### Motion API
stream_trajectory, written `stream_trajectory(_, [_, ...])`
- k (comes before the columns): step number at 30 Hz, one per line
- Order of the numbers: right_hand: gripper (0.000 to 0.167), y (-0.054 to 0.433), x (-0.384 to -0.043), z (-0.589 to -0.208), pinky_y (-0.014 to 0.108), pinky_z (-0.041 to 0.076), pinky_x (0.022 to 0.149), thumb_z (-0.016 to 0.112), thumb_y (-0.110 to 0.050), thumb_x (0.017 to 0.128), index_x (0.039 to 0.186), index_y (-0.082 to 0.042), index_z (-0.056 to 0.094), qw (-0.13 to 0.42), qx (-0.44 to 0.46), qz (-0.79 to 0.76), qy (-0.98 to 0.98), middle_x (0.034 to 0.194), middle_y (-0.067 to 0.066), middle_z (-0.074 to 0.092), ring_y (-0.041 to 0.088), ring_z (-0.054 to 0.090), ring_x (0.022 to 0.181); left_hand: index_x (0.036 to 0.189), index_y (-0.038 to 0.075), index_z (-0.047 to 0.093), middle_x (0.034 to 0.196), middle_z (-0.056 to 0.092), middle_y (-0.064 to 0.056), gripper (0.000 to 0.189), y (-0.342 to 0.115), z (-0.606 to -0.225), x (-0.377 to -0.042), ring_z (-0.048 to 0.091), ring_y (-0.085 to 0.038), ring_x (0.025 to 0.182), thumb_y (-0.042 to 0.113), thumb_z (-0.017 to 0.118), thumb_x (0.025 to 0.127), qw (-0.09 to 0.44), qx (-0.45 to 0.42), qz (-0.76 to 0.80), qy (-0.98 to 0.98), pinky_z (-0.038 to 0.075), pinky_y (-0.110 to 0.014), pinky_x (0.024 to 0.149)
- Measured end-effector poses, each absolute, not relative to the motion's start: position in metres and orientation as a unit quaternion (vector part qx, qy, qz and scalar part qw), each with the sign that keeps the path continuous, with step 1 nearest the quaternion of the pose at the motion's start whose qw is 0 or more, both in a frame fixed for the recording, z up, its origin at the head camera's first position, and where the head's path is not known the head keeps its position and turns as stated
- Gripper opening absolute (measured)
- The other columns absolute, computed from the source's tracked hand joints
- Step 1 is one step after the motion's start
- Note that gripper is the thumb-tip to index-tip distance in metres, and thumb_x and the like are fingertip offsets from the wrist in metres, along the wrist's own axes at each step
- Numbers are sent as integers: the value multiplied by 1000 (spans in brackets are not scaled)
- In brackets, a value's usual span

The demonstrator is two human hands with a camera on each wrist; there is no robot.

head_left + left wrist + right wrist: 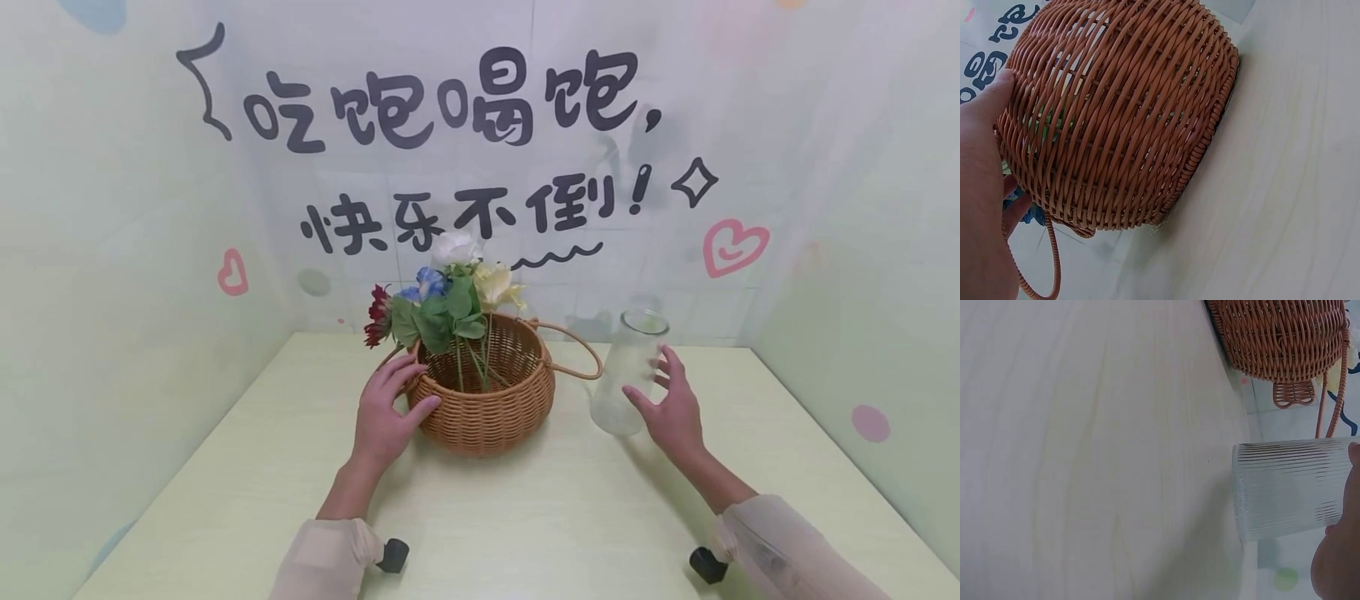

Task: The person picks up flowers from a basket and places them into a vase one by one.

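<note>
A brown wicker basket (480, 425) stands on the table with artificial flowers (450, 304) leaning in it, their stems inside. My left hand (390, 412) holds the basket's left side, thumb on the outer wall and fingers at the rim near a handle. In the left wrist view the thumb lies along the wicker wall (1122, 119), and the other fingers are partly hidden. To the right, a clear ribbed glass vase (617, 392) stands upright. My right hand (675, 408) curves around its right side, thumb in front. The right wrist view shows the vase (1291, 487) beside that hand.
A looped basket handle (581, 346) sticks out toward the vase. The pale table (525, 517) meets a printed wall (465, 167) at the back, with side walls left and right. Black wrist devices (393, 554) sit at both cuffs.
</note>
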State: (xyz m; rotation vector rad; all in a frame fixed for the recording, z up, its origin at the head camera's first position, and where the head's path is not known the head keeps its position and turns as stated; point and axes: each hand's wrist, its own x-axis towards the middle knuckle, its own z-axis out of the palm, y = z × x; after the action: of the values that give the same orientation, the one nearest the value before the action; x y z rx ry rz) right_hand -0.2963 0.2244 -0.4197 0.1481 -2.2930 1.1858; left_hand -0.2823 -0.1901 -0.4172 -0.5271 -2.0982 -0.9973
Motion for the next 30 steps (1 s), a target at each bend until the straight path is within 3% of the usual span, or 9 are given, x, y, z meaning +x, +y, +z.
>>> stream_trajectory(7, [83, 226, -289, -420, 55, 45, 87, 77, -10, 84, 150, -9, 29, 311, 54, 454, -833, 135, 21, 50, 38, 54, 118, 118, 11, 68, 133, 56, -6, 46, -190, -418, -283, 48, -27, 124, 25, 84, 77, 376, -210, -382, -818, 48, -46, 91])
stream_trajectory(13, [76, 225, -280, -415, 22, 42, 75, 77, -8, 83, 147, -11, 36, 355, 34, 462, -812, 131, 12, 55, 24, 58, 113, 119, 12, 68, 134, 56, -6, 46, -189, -417, -283, 47, -27, 125, 26, 83, 77, 376, -209, -378, -820, 44, -47, 95])
stream_trajectory(22, [67, 215, -271, -406, 12, 45, 66, 75, 2, 82, 142, -8, 45, 390, 55, 508, -766, 111, 12, 60, 2, 60, 85, 122, 12, 68, 133, 56, -8, 49, -189, -417, -285, 46, -28, 128, 29, 82, 77, 385, -214, -371, -818, 33, -53, 104])
stream_trajectory(30, [58, 184, -249, -380, 11, 46, 67, 70, 9, 82, 134, 7, 46, 402, 91, 534, -738, 105, 27, 59, 2, 59, 82, 119, 12, 69, 134, 56, -6, 47, -190, -417, -284, 47, -27, 127, 29, 82, 77, 385, -208, -374, -817, 35, -52, 104])
